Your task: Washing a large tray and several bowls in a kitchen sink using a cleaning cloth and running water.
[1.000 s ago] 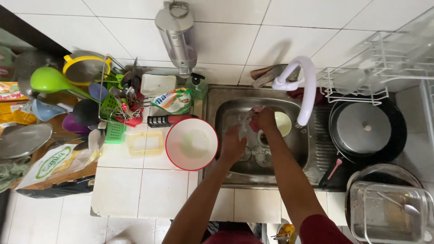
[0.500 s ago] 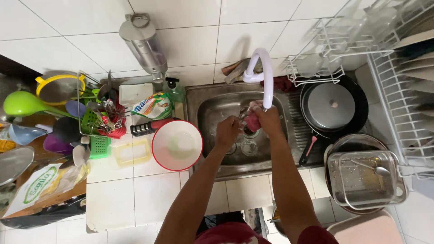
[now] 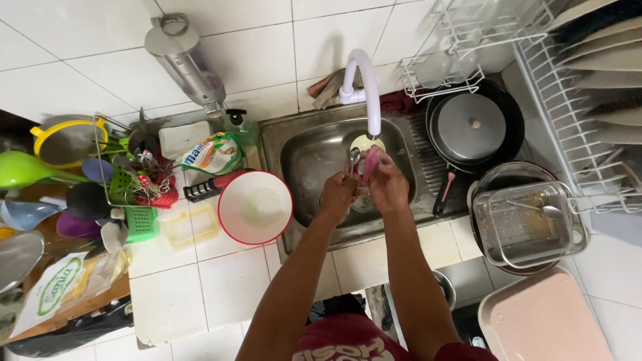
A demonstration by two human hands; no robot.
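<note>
Both my hands are over the steel sink, just under the white curved faucet. My left hand grips a small metal utensil that points up toward the spout. Pressed against that utensil is a pink sponge, held in my right hand. A pale round dish lies in the basin behind the hands. I cannot tell whether water is running.
A red-rimmed white bowl sits at the sink's left edge, beside a detergent pouch and a crowded utensil caddy. On the right are a lidded black pan, a glass dish with a spoon, a wire rack and a pink tray.
My hands have lifted from low in the basin up to the faucet spout, still holding the utensil and sponge. The view has shifted right and closer.
</note>
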